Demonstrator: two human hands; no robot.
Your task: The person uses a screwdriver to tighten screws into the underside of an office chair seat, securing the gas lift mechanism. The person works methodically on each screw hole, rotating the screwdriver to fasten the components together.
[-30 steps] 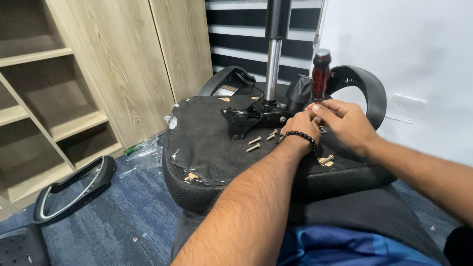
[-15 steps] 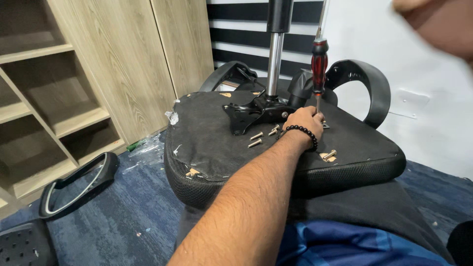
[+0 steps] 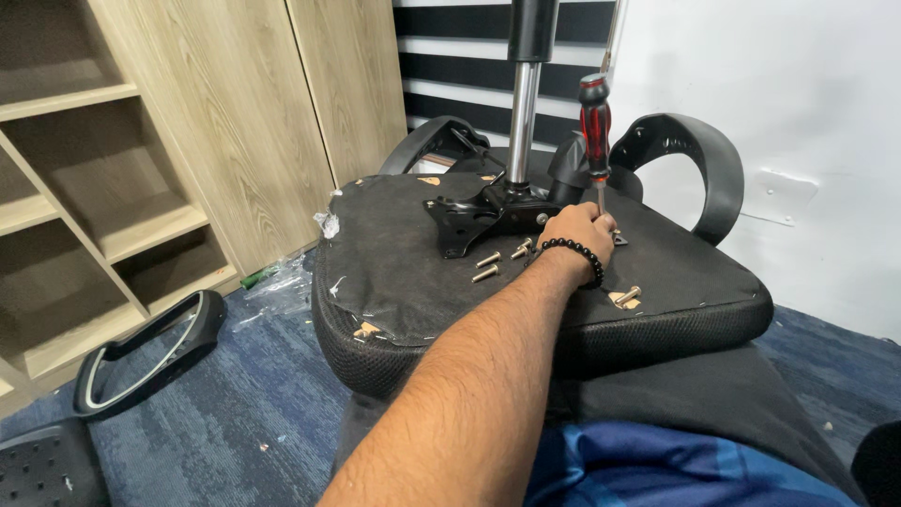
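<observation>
An office chair seat (image 3: 404,272) lies upside down in front of me, its black underside up. A black metal bracket (image 3: 488,211) with a chrome gas-lift column (image 3: 524,113) is fixed at its middle. My left hand (image 3: 579,230), with a black bead bracelet on the wrist, pinches the lower shaft of a red-and-black screwdriver (image 3: 594,117) that stands upright with its tip on the seat beside the bracket. Loose screws (image 3: 488,266) lie just left of the hand, and another screw (image 3: 627,296) lies to its right. My right hand is out of view.
Two black curved armrests (image 3: 690,160) rise behind the seat. A detached armrest (image 3: 141,352) and a black plastic part (image 3: 47,469) lie on the blue carpet at left. Wooden shelves (image 3: 94,188) stand at left, a white wall at right. My lap is under the seat.
My right hand has let go near the screwdriver, risen and left the view. My left hand stays at the shaft, and the screwdriver stays upright.
</observation>
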